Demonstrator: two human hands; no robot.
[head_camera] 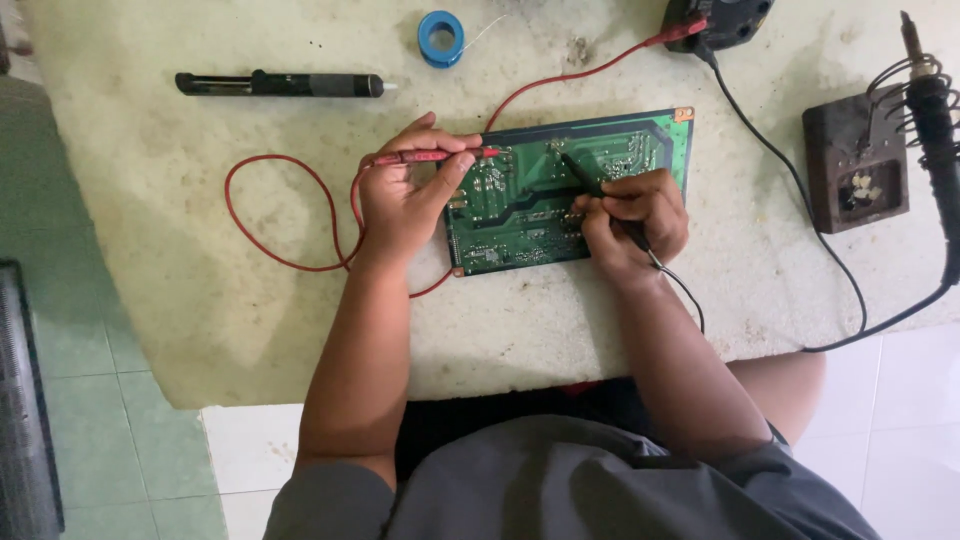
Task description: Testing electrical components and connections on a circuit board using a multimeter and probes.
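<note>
A green circuit board (520, 210) lies flat on the pale worktop (180, 250). My left hand (405, 195) pinches a red test probe (435, 156) lying sideways, its tip at the board's upper left edge. My right hand (632, 218) grips a black test probe (585, 178), slanted with its tip on the board's upper middle. A red lead (270, 225) loops left of my left hand; a black lead (790, 170) runs from my right wrist. Both leads go to a dark meter (718, 20) at the top edge.
A black desoldering pump (280, 84) lies at the upper left. A blue solder spool (441, 37) sits at the top middle. A soldering iron (935, 120) rests in a wire holder on a brown stand (855, 165) at the right. Tiled floor (100, 420) lies below left.
</note>
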